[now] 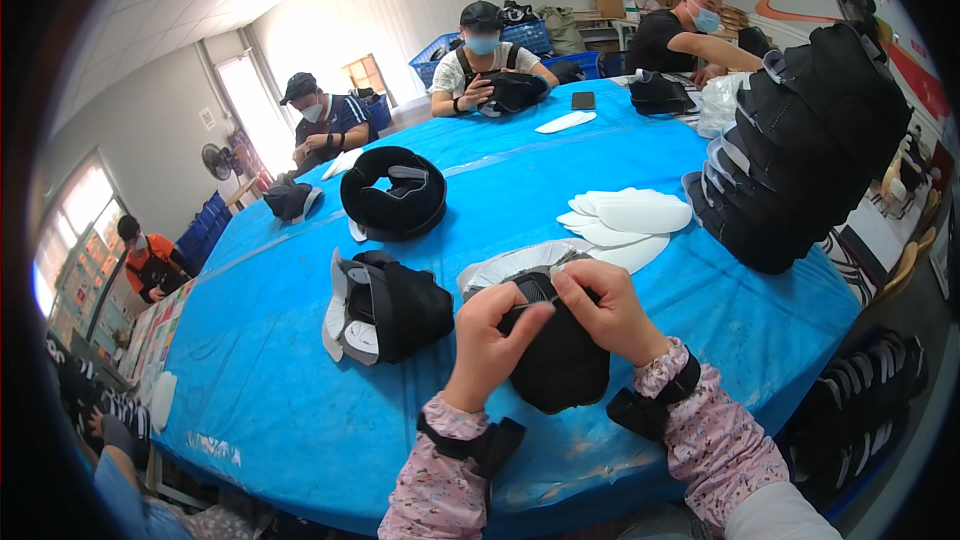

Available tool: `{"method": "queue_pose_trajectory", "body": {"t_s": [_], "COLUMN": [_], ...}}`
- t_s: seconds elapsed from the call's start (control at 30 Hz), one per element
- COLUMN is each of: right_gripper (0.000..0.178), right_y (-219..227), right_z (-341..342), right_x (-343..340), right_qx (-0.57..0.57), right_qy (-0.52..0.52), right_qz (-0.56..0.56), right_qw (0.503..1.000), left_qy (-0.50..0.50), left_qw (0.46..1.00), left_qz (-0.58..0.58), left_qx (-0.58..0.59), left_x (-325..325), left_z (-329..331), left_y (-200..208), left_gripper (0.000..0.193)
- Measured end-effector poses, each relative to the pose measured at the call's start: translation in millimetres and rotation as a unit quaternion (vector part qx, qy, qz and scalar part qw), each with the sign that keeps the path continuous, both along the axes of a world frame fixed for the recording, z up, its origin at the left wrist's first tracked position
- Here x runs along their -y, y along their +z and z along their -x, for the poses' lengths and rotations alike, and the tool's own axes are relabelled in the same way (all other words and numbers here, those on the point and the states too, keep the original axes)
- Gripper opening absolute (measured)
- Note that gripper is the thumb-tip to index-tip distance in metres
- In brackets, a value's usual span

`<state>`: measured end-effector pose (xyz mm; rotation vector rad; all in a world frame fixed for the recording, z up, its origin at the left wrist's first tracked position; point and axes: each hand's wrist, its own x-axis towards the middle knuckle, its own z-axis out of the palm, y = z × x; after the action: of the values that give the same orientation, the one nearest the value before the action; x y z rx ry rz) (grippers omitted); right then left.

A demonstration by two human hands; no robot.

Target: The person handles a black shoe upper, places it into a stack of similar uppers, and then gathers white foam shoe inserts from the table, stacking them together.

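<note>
A black shoe upper (562, 372) with a pale lining edge rests on the blue table in front of me. My left hand (492, 328) is closed over its left side, thumb and fingers pinched together; a thin pale line shows by the thumb tip, too fine to name. My right hand (612, 308) is shut on the upper's edge near the top, thumb against the bent fingers. Just left of my hands lies a second black upper (412, 308) with a grey-white lining. Beyond it sits a round, rolled black upper (394, 202).
White insole-shaped sheets (640, 212) lie fanned out beyond my right hand. A tall stack of black uppers (800, 155) leans at the table's right edge. Several masked people work around the blue table (290, 370); a phone (583, 100) lies at the far side.
</note>
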<state>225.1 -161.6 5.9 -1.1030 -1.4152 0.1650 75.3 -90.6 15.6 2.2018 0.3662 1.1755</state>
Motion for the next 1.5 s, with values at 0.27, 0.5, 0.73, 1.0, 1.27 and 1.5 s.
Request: {"method": "queue_pose_trajectory", "body": {"t_s": [0.27, 0.5, 0.73, 1.0, 1.27, 1.5], "right_gripper": [0.034, 0.034, 0.034, 0.034, 0.036, 0.039], "right_y": [3, 3, 6, 7, 5, 1], "right_z": [3, 3, 10, 10, 10, 15], "right_x": [0, 0, 5, 2, 0, 1], "right_qx": [-0.001, -0.005, 0.012, 0.044, 0.049, -0.057], "right_qy": [-0.032, -0.068, -0.065, -0.06, -0.034, -0.027], "right_qz": [-0.003, 0.014, -0.006, -0.023, -0.036, -0.049], "right_qw": [0.999, 0.998, 0.998, 0.997, 0.998, 0.997], "left_qy": [-0.084, -0.032, -0.108, -0.089, -0.131, -0.117], "left_qw": [0.982, 0.991, 0.974, 0.972, 0.965, 0.965], "left_qz": [0.16, 0.099, 0.197, 0.213, 0.225, 0.231], "left_qx": [-0.06, -0.078, -0.04, -0.051, -0.03, -0.035], "left_x": [1, 1, 3, 5, 6, 7], "left_z": [14, 10, 13, 15, 13, 15], "left_y": [9, 7, 5, 13, 10, 9], "left_gripper": [0.027, 0.028, 0.022, 0.027, 0.022, 0.027]}}
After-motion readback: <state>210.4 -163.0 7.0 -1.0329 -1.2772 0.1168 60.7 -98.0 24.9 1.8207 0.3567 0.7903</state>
